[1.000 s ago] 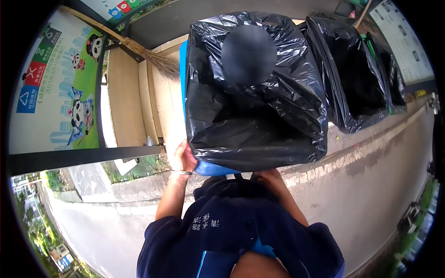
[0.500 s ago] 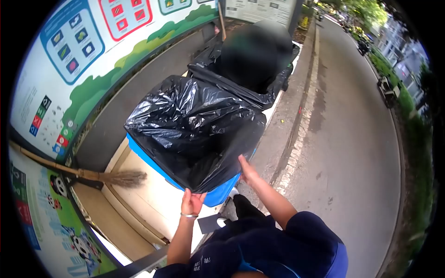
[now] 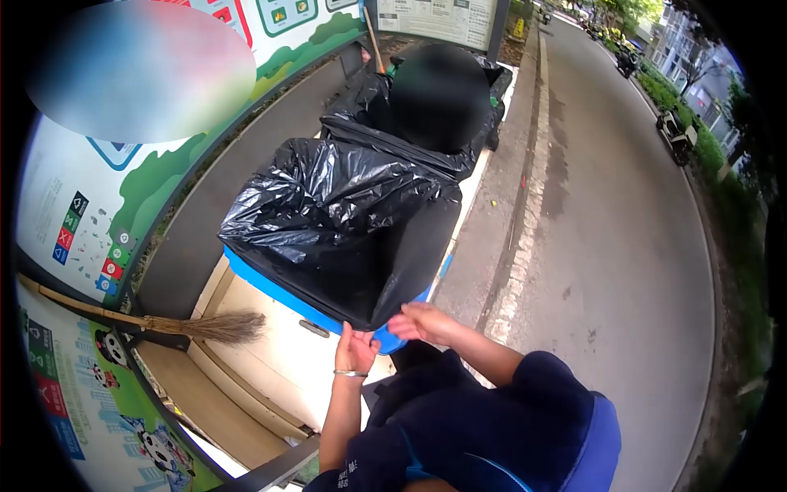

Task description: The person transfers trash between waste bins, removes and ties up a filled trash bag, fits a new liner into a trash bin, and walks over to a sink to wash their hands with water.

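A black garbage bag (image 3: 328, 189) lines a blue bin (image 3: 283, 289), its edge folded over the rim. My left hand (image 3: 357, 351), with a bracelet at the wrist, is at the bin's near corner, thumb and fingers closed on the bag's edge. Just right of it, my right hand (image 3: 420, 323) pinches the bag at the same corner, its fingers bent in front of the blue plastic. The bag's inside is dark.
Behind stands another container lined with a black bag (image 3: 348, 123), partly blurred. A straw broom (image 3: 221, 326) lies at the left over the pale platform (image 3: 270, 348). Printed boards (image 3: 70, 176) line the left side; a curb (image 3: 525, 221) and road (image 3: 623, 271) run along the right.
My right hand has moved left and down from the bag's right edge to the near corner, close to my left hand. My left hand has shifted slightly right.
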A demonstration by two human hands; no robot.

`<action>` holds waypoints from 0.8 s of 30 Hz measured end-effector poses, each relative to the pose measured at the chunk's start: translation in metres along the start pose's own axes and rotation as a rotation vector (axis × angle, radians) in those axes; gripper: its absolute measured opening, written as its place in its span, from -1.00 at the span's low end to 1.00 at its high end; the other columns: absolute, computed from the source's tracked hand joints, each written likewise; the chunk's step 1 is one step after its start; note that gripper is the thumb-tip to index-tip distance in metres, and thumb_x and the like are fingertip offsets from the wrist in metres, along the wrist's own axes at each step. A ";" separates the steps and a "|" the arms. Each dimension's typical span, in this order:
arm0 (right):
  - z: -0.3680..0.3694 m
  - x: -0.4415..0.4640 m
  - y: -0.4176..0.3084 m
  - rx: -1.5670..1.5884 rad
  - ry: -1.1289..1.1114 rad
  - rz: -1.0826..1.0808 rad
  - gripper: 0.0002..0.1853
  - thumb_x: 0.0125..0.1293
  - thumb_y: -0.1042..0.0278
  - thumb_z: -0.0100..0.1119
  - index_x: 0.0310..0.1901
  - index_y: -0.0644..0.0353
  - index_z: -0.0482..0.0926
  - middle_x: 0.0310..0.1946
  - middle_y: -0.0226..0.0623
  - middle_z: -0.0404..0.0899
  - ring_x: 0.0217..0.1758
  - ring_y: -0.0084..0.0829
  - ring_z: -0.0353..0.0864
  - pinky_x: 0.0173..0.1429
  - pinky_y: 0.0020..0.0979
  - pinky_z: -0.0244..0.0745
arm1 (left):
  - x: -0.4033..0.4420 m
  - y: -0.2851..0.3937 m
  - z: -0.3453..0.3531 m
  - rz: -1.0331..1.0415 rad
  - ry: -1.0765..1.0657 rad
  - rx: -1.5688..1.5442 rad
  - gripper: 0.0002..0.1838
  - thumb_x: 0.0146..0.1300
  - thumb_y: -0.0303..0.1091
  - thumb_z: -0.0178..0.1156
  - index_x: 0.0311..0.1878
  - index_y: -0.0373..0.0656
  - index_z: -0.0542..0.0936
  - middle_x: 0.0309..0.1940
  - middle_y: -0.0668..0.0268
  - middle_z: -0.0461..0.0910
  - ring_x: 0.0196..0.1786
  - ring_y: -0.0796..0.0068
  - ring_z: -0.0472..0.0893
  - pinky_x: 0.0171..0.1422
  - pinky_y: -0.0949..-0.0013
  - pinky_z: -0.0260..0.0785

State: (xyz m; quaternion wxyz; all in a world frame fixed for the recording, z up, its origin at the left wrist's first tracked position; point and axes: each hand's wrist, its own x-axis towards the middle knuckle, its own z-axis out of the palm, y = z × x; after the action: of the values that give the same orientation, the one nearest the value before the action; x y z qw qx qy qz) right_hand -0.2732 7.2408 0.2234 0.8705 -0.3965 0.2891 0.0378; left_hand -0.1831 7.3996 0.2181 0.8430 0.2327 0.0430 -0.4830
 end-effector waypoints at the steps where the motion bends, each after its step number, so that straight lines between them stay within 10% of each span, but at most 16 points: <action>1: 0.001 0.004 0.001 0.079 -0.037 -0.004 -0.65 0.27 0.17 -0.30 -0.10 0.29 0.28 -0.24 -0.17 0.46 -0.22 -0.36 0.49 -0.15 -0.43 0.42 | -0.002 0.001 0.003 -0.001 0.044 0.019 -0.69 0.17 -0.07 -0.10 -0.21 -0.09 0.39 -0.29 0.35 0.50 -0.23 0.48 0.45 -0.35 0.47 0.26; 6: 0.007 0.013 0.039 0.701 -0.229 -0.155 -0.58 0.26 0.08 -0.35 -0.01 0.23 0.22 -0.02 -0.22 0.30 0.06 -0.33 0.27 0.12 -0.31 0.18 | -0.015 -0.001 -0.007 0.115 0.266 0.097 -0.72 0.18 -0.07 -0.12 -0.25 -0.08 0.36 -0.42 0.34 0.48 -0.45 0.55 0.42 -0.45 0.54 0.19; 19: 0.019 -0.001 0.031 0.353 0.098 -0.076 -0.53 0.22 -0.07 -0.34 -0.12 0.17 0.31 -0.26 -0.22 0.48 -0.25 -0.36 0.51 -0.29 -0.38 0.48 | -0.033 -0.026 -0.032 0.199 0.477 0.326 -0.74 0.19 -0.09 -0.12 -0.42 -0.05 0.38 -0.65 0.45 0.38 -0.65 0.71 0.33 -0.71 0.66 0.02; 24: -0.011 0.018 0.004 0.414 0.043 -0.132 -0.57 0.23 -0.01 -0.32 -0.10 0.17 0.31 -0.19 -0.24 0.46 -0.15 -0.36 0.46 -0.09 -0.34 0.41 | 0.005 -0.027 0.005 0.197 0.380 0.161 -0.74 0.20 -0.08 -0.14 -0.36 -0.05 0.39 -0.50 0.41 0.48 -0.44 0.62 0.51 -0.63 0.62 0.09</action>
State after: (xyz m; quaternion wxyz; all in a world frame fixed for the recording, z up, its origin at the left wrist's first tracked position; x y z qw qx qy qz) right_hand -0.2644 7.2326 0.2056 0.9275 -0.2282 0.2828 -0.0879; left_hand -0.2031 7.3818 0.2115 0.8416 0.3890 0.1397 -0.3477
